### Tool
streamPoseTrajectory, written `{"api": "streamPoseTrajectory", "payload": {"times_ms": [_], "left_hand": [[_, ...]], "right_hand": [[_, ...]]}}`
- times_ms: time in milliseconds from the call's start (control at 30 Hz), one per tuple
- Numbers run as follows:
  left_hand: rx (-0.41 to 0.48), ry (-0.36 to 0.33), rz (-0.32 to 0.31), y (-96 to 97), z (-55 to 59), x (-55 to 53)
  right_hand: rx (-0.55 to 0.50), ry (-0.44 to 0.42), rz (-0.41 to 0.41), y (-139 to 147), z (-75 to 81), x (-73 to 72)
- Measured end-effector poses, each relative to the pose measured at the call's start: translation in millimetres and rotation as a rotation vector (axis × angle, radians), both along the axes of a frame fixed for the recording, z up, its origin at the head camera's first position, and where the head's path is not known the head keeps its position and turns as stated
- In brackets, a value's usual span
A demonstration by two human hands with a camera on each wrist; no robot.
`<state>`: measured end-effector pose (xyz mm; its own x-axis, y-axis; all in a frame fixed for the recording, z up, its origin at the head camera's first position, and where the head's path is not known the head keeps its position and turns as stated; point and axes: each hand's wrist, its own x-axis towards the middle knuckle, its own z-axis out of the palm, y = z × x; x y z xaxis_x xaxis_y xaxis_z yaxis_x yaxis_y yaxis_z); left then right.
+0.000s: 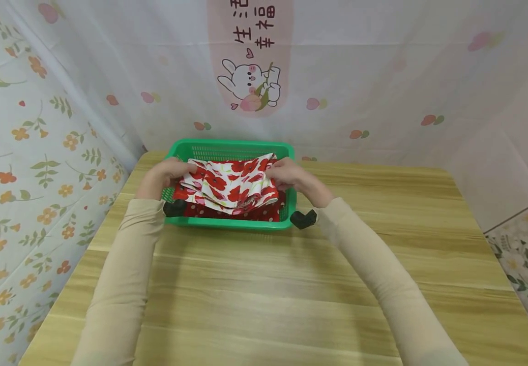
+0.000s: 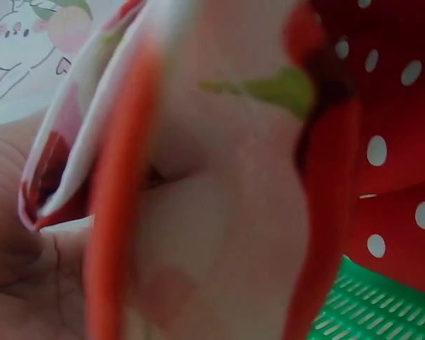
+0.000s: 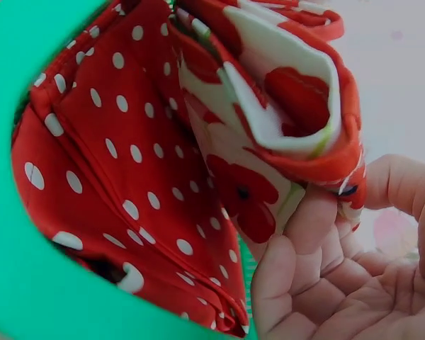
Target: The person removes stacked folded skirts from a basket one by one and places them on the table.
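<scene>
A folded white cloth with red poppies (image 1: 232, 185) spans between my two hands, over the green basket (image 1: 227, 222). My left hand (image 1: 165, 173) grips its left end; in the left wrist view the blurred floral fabric (image 2: 227, 234) covers most of that hand. At the opposite end my right hand (image 1: 287, 173) pinches the folded layers between thumb and fingers, as the right wrist view shows with the poppy cloth (image 3: 244, 188). Beneath it, inside the basket, lies a red fabric with white dots (image 3: 120, 142), folded and lining the basket floor.
The basket stands near the back left of a wooden table (image 1: 264, 290), close to a white curtain (image 1: 360, 66) with a rabbit print. A flowered curtain (image 1: 39, 168) hangs along the left side. Black wrist mounts (image 1: 303, 219) sit by the basket's front corners.
</scene>
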<state>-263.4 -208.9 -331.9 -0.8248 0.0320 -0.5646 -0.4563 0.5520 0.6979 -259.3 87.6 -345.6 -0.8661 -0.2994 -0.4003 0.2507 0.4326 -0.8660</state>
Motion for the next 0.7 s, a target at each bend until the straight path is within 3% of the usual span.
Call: {"api": "streamPoseTrajectory", "payload": {"times_ms": [167,367,700], "left_hand": [[0.014,0.020,0.000,3.7,4.4,0.1],[0.034,0.090,-0.013,11.8,13.7,4.1],[0.061,0.144,-0.036,36.9,26.8,6.9]], "right_hand": [[-0.028,0.071,0.050,10.4,5.6,3.2],[-0.060,0.133,0.019,25.7,12.5,6.6],[-0.114,0.192,0.005,60.8,22.4,14.2]]}}
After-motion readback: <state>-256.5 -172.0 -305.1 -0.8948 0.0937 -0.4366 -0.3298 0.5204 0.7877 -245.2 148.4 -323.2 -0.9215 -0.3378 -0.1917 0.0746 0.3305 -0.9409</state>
